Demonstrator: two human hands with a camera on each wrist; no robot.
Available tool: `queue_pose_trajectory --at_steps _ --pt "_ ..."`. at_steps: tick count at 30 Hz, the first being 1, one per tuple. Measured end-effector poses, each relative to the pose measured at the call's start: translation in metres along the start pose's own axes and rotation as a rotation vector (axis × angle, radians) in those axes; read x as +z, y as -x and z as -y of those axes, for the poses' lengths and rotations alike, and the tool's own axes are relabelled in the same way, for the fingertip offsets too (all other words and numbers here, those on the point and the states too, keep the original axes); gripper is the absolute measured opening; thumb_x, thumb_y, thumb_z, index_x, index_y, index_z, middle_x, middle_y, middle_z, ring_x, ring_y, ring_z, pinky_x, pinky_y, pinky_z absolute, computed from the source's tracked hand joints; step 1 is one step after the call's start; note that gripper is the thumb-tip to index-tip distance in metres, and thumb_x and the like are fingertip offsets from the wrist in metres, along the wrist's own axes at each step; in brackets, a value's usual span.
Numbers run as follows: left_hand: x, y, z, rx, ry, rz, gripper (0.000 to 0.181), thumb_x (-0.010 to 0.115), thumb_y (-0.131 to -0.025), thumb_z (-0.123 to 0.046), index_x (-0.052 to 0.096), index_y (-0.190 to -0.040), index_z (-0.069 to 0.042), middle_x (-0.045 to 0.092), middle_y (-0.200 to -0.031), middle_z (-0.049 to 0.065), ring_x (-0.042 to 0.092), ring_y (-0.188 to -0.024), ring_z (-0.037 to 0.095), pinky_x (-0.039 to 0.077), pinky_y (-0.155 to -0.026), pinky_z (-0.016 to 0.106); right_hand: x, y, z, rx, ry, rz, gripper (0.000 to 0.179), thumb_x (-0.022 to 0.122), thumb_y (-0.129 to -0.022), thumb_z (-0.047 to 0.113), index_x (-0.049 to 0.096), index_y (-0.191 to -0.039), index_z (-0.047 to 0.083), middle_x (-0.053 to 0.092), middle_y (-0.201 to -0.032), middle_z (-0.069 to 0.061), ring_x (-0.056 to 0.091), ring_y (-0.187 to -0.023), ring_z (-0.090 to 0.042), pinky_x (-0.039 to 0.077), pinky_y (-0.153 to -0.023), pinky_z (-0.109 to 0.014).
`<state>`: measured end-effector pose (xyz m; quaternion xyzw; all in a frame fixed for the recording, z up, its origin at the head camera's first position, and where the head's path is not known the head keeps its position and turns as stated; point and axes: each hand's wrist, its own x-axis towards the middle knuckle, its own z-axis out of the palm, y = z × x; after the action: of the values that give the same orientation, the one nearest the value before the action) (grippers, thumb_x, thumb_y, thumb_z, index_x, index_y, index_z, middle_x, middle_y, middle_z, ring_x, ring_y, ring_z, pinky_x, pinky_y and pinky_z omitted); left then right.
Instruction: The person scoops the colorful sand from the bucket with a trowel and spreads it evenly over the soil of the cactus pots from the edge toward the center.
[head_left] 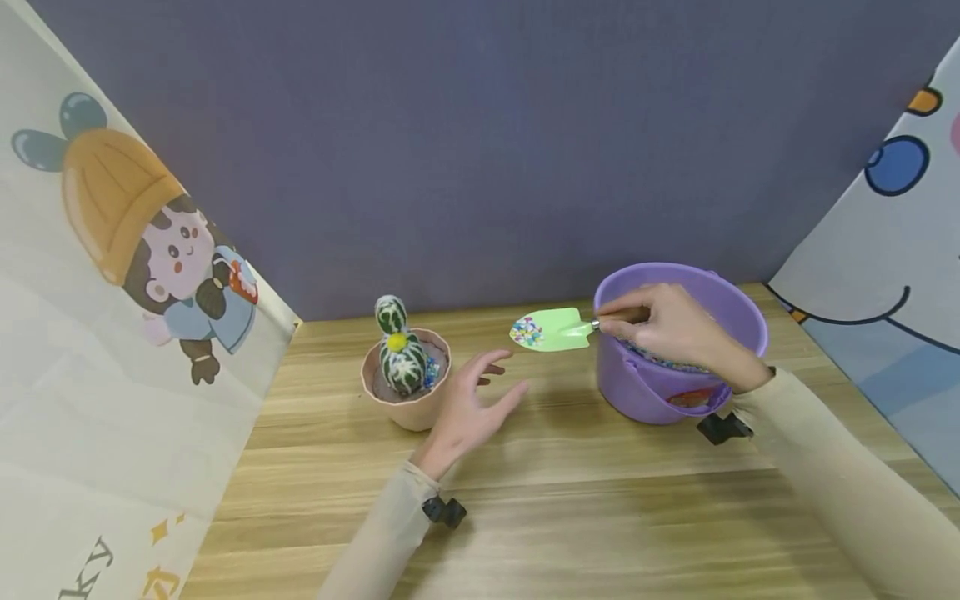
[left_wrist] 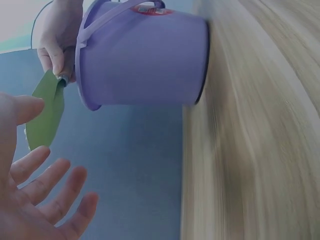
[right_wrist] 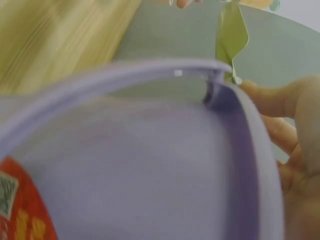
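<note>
My right hand (head_left: 667, 325) grips the handle of a small green trowel (head_left: 562, 329) over the rim of a purple bucket (head_left: 637, 392). Colourful pebbles (head_left: 528, 332) lie on the trowel's blade, which points left. In the left wrist view the blade (left_wrist: 46, 112) hangs beyond my spread fingers, apart from them in the head view. My left hand (head_left: 468, 408) is held with fingers apart, close beside a scalloped pink pot (head_left: 412, 410). A striped cactus (head_left: 403, 367) with a yellow flower stands in that pot, with some blue pebbles (head_left: 432, 372) on the soil. More pebbles show inside the bucket.
Everything stands on a wood-grain table (head_left: 480, 517). A dark blue-grey panel (head_left: 480, 150) rises behind it. White panels with cartoon prints flank it on the left (head_left: 45, 333) and right (head_left: 885, 275). The bucket's handle (right_wrist: 125, 75) hangs down its near side.
</note>
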<state>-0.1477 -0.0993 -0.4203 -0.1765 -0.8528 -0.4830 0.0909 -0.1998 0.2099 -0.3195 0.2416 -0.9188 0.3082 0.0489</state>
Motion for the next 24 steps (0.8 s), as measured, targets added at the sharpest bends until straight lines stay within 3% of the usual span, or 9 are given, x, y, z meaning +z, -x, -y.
queue_pose_trajectory --at_steps 3,13,16,20,24 --pt "-0.007 0.005 0.002 -0.009 -0.020 0.012 0.056 0.079 -0.096 -0.039 0.062 -0.145 -0.018 0.068 -0.143 0.001 0.069 -0.119 0.021 0.060 -0.102 0.045 0.005 -0.002 0.002 0.008 -0.012 -0.001 0.023 0.077 -0.099 0.024 0.083 -0.117 0.011 0.084 -0.101 0.000 0.080 -0.092 -0.016 0.059 -0.077 -0.020" --pt "-0.039 0.024 0.008 0.028 -0.005 0.055 0.050 0.081 -0.094 -0.026 0.066 -0.141 -0.018 0.069 -0.141 0.006 0.071 -0.116 0.027 0.061 -0.098 0.055 0.015 -0.011 0.013 -0.006 -0.043 0.017 0.022 0.076 -0.099 0.023 0.083 -0.118 0.012 0.083 -0.106 -0.001 0.076 -0.090 -0.014 0.059 -0.075 -0.024" --pt "-0.049 0.032 0.009 0.023 -0.003 0.053 0.046 0.081 -0.095 -0.025 0.068 -0.138 -0.017 0.072 -0.137 0.003 0.072 -0.114 0.028 0.062 -0.096 0.047 0.017 -0.016 0.017 0.000 -0.049 0.029 0.022 0.076 -0.099 0.023 0.083 -0.118 0.014 0.083 -0.105 -0.001 0.074 -0.087 -0.014 0.058 -0.072 -0.026" --pt "-0.062 0.043 0.012 0.028 0.019 0.012 0.036 0.080 -0.096 -0.020 0.072 -0.130 -0.014 0.076 -0.114 0.003 0.071 -0.096 0.019 0.062 -0.079 0.031 0.021 -0.020 0.021 -0.009 -0.050 0.033 0.021 0.077 -0.098 0.023 0.083 -0.117 0.014 0.083 -0.104 -0.003 0.072 -0.085 -0.014 0.057 -0.071 -0.027" --pt "-0.077 0.052 0.020 0.087 0.057 -0.079 0.013 0.080 -0.093 -0.007 0.075 -0.105 -0.011 0.071 -0.085 0.002 0.060 -0.072 0.007 0.053 -0.058 0.022 0.025 -0.024 0.025 -0.019 -0.063 0.028 0.021 0.077 -0.098 0.022 0.083 -0.116 0.013 0.083 -0.105 -0.004 0.072 -0.085 -0.014 0.057 -0.074 -0.027"
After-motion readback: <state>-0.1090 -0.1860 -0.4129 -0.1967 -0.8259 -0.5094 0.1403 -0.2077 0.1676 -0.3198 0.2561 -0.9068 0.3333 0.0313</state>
